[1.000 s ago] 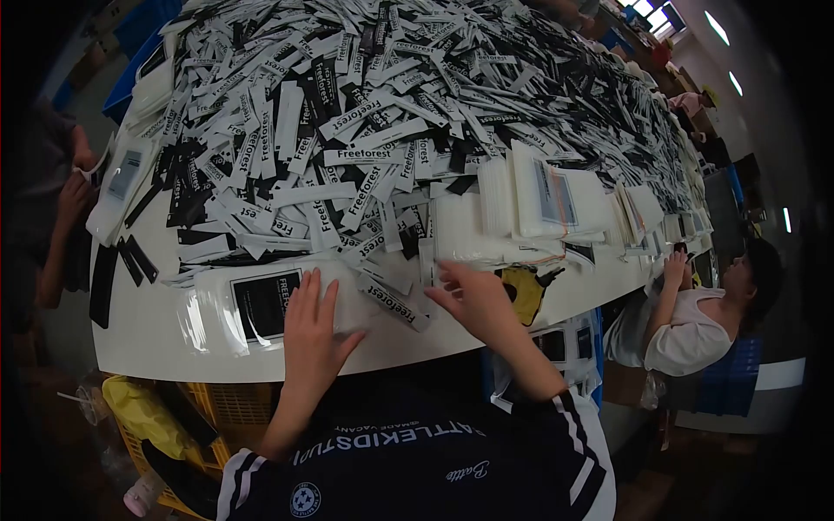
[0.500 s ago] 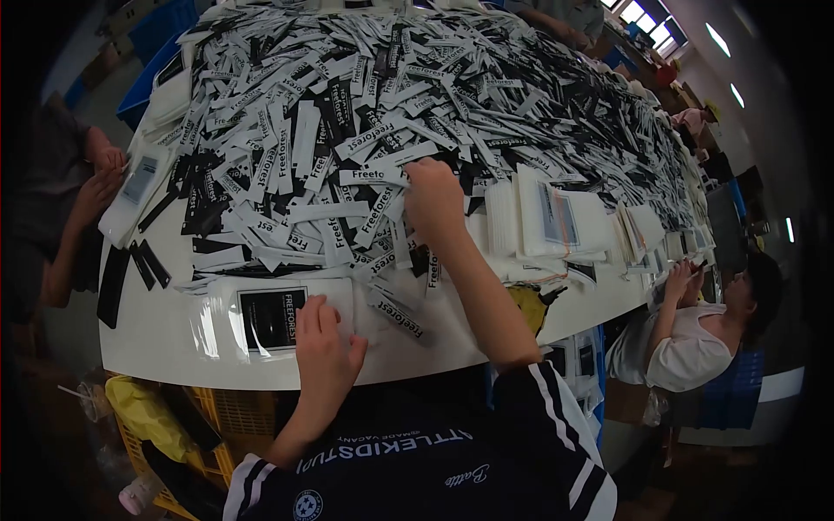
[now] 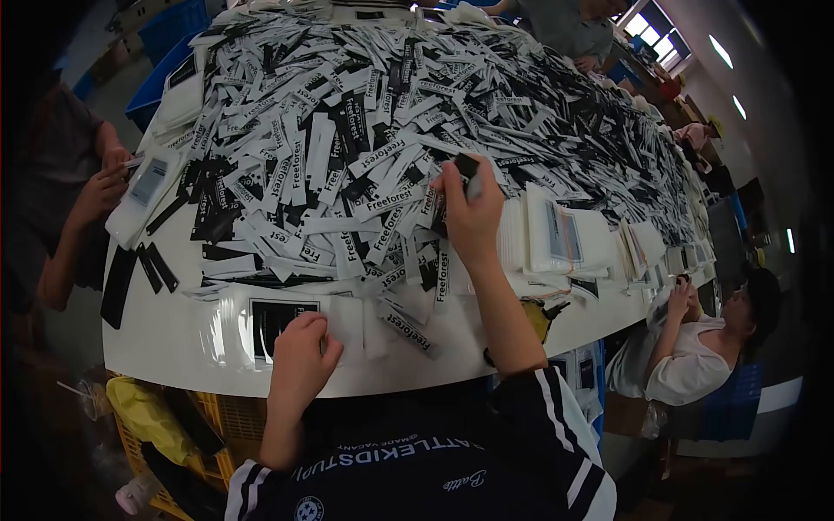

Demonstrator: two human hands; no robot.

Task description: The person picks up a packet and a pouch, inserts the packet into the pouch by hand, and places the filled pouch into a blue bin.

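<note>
Over a clear plastic bag [image 3: 233, 328] with a black label, at the table's near edge, my left hand [image 3: 301, 354] is closed, its fingers curled in at the label. Those fingertips are hidden, so I cannot tell what they pinch. My right hand [image 3: 474, 217] is raised over the front of the heap, with fingers and thumb closed round a stick packet [image 3: 469, 167] whose dark end shows. Beneath and beyond it spreads a big heap of black and white "Freeforest" stick packets [image 3: 300, 161]. One loose packet [image 3: 408, 332] lies between my hands.
Stacks of clear bags [image 3: 566, 239] stand right of my right arm, beside a yellow and black object [image 3: 543, 317]. At left, another person's hands [image 3: 104, 187] are near more bags [image 3: 143, 195]. A person in a white shirt [image 3: 686, 360] sits at right. Yellow crates [image 3: 234, 418] are below the table edge.
My right hand has moved slightly right and now shows a stick packet in its fingers. My left hand has shifted a little left and down, its spread fingers now curled. The camera view has shifted slightly.
</note>
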